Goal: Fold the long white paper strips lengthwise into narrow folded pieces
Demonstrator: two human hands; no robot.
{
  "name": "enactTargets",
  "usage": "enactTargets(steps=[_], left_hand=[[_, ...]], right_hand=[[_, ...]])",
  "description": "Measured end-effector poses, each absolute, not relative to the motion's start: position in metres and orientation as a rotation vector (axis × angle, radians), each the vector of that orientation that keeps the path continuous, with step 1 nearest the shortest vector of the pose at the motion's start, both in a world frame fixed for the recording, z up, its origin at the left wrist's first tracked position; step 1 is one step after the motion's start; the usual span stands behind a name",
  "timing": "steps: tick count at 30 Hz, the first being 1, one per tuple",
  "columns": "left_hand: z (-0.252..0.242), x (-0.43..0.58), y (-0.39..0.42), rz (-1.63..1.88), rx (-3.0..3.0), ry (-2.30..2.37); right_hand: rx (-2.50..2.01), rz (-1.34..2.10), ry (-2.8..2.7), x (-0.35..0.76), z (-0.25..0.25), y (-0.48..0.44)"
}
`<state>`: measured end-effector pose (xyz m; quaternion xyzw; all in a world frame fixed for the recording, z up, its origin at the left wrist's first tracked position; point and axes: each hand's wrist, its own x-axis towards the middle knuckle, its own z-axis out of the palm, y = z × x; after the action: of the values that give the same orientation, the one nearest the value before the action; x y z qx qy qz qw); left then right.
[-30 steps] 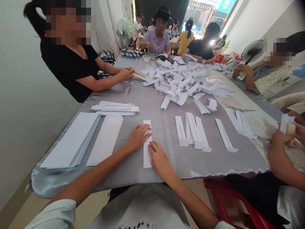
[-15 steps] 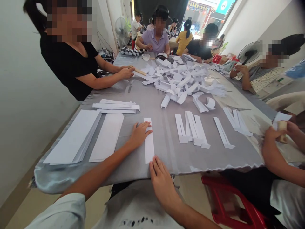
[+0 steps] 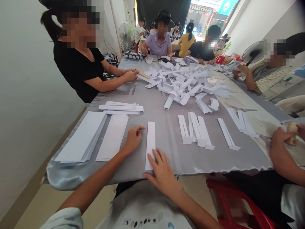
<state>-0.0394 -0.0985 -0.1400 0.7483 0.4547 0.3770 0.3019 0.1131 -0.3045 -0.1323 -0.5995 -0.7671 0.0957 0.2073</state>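
Strip (image 3: 151, 136), lengthwise from you: right hand (image 3: 164, 175) spread over its near half, left hand (image 3: 132, 140) loosely curled just left.

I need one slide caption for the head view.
Bare right grip touches a narrow white paper strip; bare left grip is beside it, not touching.

We wear a light grey shirt (image 3: 140, 202) with dark marks (image 3: 140, 221) and 1 blue spot (image 3: 171, 225), its left sleeve (image 3: 64, 218) pale.
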Motion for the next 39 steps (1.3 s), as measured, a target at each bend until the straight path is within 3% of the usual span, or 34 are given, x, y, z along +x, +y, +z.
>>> enactTargets(steps=[7, 16, 19, 24, 26, 31, 39], left_hand=[[-0.131, -0.056, -0.127, 0.801, 1.734, 1.254], [-0.091, -0.066, -0.144, 0.290, 1.368, 1.051], [-0.073, -0.063, -0.147, 0.428, 1.270, 0.913], [-0.040, -0.051, -0.131, 0.685, 1.367, 0.890], [-0.023, -0.043, -0.122, 0.773, 1.412, 0.856], [0.023, -0.030, -0.109, 0.940, 1.540, 0.804], [0.063, -0.036, -0.099, 1.019, 1.817, 0.591]], right_hand=[[-1.393, 0.249, -2.300, 0.122, -0.141, -0.325], [-1.180, 0.201, -1.834, 0.112, -0.134, -0.315], [-1.236, 0.327, -1.788, 0.110, -0.123, -0.308], [-1.159, 0.976, -1.551, 0.127, -0.091, -0.279], [-1.089, 1.066, -1.407, 0.134, -0.077, -0.259], [-0.980, 1.047, -1.261, 0.146, -0.039, -0.204], [-1.013, 0.684, -1.403, 0.159, 0.028, -0.158]])
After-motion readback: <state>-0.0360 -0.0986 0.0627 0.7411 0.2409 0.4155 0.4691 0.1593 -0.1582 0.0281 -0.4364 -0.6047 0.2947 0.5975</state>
